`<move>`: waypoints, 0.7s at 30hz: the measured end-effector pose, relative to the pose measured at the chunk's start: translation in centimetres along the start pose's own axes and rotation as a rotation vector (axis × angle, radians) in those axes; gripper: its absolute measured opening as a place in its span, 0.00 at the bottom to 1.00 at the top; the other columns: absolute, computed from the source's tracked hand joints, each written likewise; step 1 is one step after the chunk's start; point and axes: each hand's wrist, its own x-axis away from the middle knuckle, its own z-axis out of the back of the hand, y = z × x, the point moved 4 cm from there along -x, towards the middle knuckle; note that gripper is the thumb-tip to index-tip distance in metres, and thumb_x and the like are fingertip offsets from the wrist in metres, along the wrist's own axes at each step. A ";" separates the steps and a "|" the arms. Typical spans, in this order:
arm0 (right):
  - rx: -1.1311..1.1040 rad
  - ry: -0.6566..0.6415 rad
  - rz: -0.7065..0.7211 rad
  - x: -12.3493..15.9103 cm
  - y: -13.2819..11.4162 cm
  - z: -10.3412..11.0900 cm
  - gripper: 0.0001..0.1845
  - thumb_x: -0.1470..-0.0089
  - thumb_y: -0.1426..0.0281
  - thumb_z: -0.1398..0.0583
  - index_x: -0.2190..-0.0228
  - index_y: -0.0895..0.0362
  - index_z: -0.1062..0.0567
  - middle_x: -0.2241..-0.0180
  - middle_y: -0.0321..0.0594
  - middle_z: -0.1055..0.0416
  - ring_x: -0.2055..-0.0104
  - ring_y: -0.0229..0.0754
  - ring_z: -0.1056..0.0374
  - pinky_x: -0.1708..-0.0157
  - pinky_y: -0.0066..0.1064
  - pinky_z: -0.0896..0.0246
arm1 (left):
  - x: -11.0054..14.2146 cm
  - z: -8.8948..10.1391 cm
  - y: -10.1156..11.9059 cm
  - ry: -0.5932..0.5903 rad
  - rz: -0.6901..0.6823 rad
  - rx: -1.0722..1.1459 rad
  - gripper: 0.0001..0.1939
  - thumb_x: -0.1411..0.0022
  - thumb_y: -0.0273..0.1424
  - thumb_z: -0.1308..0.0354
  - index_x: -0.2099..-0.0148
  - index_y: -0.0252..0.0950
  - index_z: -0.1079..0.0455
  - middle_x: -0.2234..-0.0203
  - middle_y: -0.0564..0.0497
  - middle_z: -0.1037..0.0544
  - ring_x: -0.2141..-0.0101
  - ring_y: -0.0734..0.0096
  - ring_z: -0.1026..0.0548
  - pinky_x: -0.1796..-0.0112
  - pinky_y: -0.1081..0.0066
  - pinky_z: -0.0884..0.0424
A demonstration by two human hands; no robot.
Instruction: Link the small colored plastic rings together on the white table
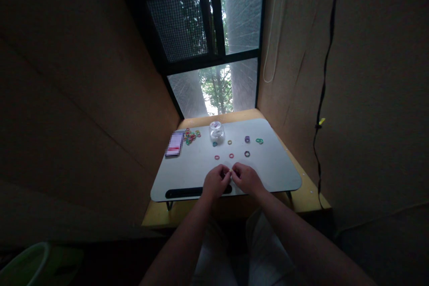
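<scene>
Far off, I watch through the head view, the only one I have. The left hand (pixel 217 179) and the right hand (pixel 246 178) meet over the front of the white table (pixel 278 172). Both pinch narrow, thumb to finger, and seem to hold one small pale thing (pixel 231 170) between their tips. I can't tell what it is.

I judge the step in hand is fine finger work on it. The next move calls for a soft, steady pinch from both sides.

Now I count. Past the hands, small rings lie in seven spots: near row, two pink (pixel 231 155) and one dark (pixel 247 153); far row, teal (pixel 215 144), yellow (pixel 229 142), purple (pixel 247 139) and green (pixel 259 141). Green looks like two; purple, I can't tell. One ring pile (pixel 191 137) is too mixed to count. One clear jar (pixel 216 132), one phone (pixel 174 144).
</scene>
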 end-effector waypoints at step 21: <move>-0.005 0.005 0.004 0.0 -0.1 0.2 0.06 0.48 0.68 0.45 0.74 0.55 0.30 0.77 0.34 0.32 0.75 0.35 0.40 0.74 0.26 0.53 | 0.0 0.1 0.5 -0.012 0.033 -0.029 0.08 0.42 0.36 0.47 0.68 0.37 0.31 0.76 0.54 0.27 0.75 0.75 0.33 0.71 0.73 0.40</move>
